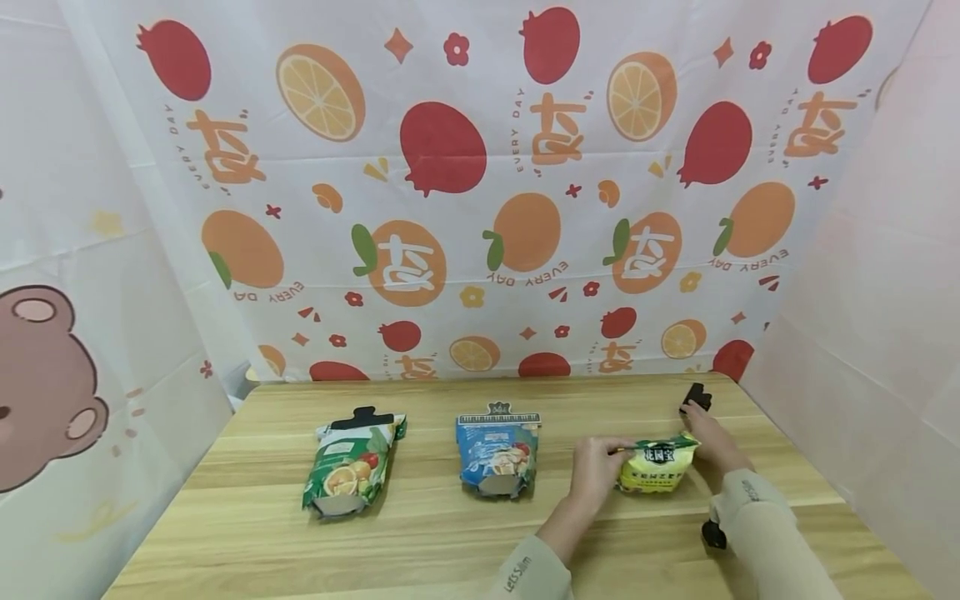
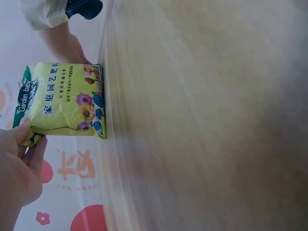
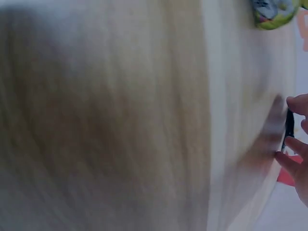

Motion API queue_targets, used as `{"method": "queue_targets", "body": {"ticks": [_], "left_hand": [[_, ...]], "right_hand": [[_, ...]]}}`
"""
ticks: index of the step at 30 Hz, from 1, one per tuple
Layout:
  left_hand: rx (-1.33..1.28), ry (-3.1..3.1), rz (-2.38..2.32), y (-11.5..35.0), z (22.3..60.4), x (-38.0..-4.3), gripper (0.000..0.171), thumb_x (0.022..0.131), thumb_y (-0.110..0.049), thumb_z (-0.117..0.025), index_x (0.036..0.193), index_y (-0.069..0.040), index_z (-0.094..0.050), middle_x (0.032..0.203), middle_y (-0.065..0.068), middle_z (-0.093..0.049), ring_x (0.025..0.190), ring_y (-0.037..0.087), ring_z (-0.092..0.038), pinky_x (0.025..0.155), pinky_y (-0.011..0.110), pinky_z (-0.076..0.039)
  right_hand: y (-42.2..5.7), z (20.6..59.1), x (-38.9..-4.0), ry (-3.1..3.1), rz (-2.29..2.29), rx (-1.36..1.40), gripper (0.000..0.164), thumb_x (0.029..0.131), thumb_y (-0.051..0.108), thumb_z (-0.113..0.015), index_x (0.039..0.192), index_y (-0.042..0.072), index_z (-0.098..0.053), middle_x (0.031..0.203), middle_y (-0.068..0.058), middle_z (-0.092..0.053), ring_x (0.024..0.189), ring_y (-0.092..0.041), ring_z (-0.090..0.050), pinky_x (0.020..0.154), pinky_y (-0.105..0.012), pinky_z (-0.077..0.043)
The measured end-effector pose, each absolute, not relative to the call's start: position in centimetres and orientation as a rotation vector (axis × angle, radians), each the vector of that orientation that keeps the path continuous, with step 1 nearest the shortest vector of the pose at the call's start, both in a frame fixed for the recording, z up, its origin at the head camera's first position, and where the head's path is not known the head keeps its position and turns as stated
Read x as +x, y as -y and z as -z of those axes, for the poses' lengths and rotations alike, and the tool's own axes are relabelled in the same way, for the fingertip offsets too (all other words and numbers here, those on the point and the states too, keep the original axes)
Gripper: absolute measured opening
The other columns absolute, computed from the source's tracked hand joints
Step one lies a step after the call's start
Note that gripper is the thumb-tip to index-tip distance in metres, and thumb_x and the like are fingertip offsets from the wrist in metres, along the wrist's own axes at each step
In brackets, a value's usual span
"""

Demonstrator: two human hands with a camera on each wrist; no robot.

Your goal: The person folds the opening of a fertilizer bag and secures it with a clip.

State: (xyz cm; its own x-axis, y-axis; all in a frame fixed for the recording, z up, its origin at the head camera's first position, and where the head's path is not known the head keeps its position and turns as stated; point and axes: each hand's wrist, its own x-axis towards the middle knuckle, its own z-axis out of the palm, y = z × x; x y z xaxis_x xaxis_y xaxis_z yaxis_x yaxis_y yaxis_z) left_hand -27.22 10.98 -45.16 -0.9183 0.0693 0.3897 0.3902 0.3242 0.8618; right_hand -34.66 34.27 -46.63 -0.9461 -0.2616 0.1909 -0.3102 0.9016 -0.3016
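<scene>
In the head view, my left hand [image 1: 594,471] pinches the upper left corner of a yellow-green bag [image 1: 656,473] that stands on the table. The left wrist view shows the bag's [image 2: 65,98] flower pictures, with the left thumb and fingers [image 2: 36,156] on its dark green top edge. At the table's back right, my right hand [image 1: 708,437] reaches past the bag to a black bag clip [image 1: 697,398]. In the right wrist view, the right thumb and fingertips [image 3: 297,103] close around the dark clip [image 3: 289,127] at the tabletop; part of the hand is cut off.
A green-and-white bag [image 1: 352,471] with a black clip [image 1: 365,418] on its top lies at the left. Mid-table is a blue bag [image 1: 498,458] under a patterned clip [image 1: 498,415]. A fruit-print curtain [image 1: 480,333] hangs behind the wooden table [image 1: 420,550].
</scene>
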Motion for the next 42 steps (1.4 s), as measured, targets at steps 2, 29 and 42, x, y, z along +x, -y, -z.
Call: {"method": "queue_targets", "body": {"ticks": [2,29,42], "left_hand": [[-0.409,2.31,1.636,-11.0,45.2,-27.2,0.013,0.073,-0.002,-0.074,0.081,-0.012,-0.075,0.085,-0.002,-0.069,0.082,0.003,-0.063,0.065,0.009,-0.047],[-0.448,2.288,1.608,-10.9,45.2,-27.5,0.012,0.073,-0.002,-0.074,0.081,-0.011,-0.075,0.084,-0.001,-0.069,0.081,0.002,-0.063,0.064,0.008,-0.046],[-0.457,2.286,1.597,-10.9,45.1,-27.4,0.012,0.073,-0.001,-0.074,0.08,-0.01,-0.075,0.084,-0.001,-0.069,0.08,0.002,-0.062,0.064,0.008,-0.046]], "right_hand": [[-34.1,46.8,-34.7,2.957,-0.506,0.412,0.048,0.088,0.004,-0.052,0.125,-0.02,-0.035,0.131,-0.042,-0.025,0.113,-0.058,-0.032,0.092,-0.061,-0.03],[-34.6,46.9,-34.7,2.848,-0.532,-0.421,0.048,0.089,0.025,-0.058,0.103,-0.017,-0.042,0.099,-0.035,-0.046,0.087,-0.048,-0.051,0.067,-0.052,-0.045],[-35.3,46.5,-34.0,2.78,-0.822,-0.567,0.031,0.086,0.021,-0.055,0.084,-0.009,-0.062,0.076,-0.022,-0.058,0.068,-0.031,-0.053,0.051,-0.037,-0.044]]}}
